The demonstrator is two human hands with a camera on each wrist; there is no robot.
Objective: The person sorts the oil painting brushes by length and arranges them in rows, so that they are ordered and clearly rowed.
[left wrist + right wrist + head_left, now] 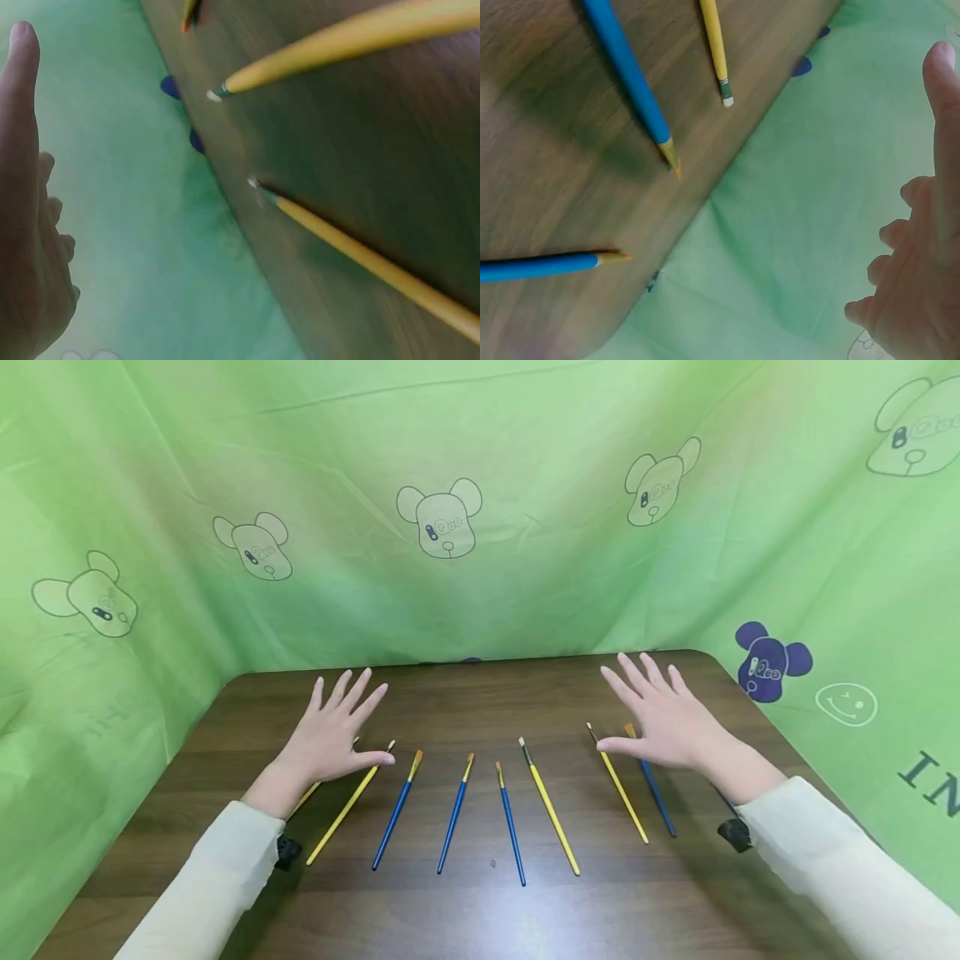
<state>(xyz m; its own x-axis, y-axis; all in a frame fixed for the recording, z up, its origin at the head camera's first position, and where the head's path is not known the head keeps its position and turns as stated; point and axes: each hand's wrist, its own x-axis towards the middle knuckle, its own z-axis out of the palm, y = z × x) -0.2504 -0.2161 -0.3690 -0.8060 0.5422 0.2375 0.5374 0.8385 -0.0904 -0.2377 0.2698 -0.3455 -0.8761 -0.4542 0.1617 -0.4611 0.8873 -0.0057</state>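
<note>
Several paintbrushes lie spread in a row on a brown wooden table, bristles toward the far side. My left hand (pixel 330 735), fingers spread straight, hovers above a yellow paintbrush (pixel 341 818) and partly covers another yellow paintbrush (pixel 367 259). It holds nothing. On the other side my right hand (pixel 667 718) is likewise spread and holds nothing. Its thumb reaches over a thin yellow paintbrush (pixel 624 797), and a blue paintbrush (pixel 657 797) lies partly beneath the palm. A further blue paintbrush (pixel 540 268) is mostly hidden by the right wrist in the head view.
Between the hands lie blue paintbrushes (pixel 392 825) (pixel 452 827) (pixel 513 835) and a thick yellow paintbrush (pixel 555 818). The wooden table (pixel 465 702) ends at a green curtain (pixel 525 585) printed with bear heads, which hangs behind and along both sides.
</note>
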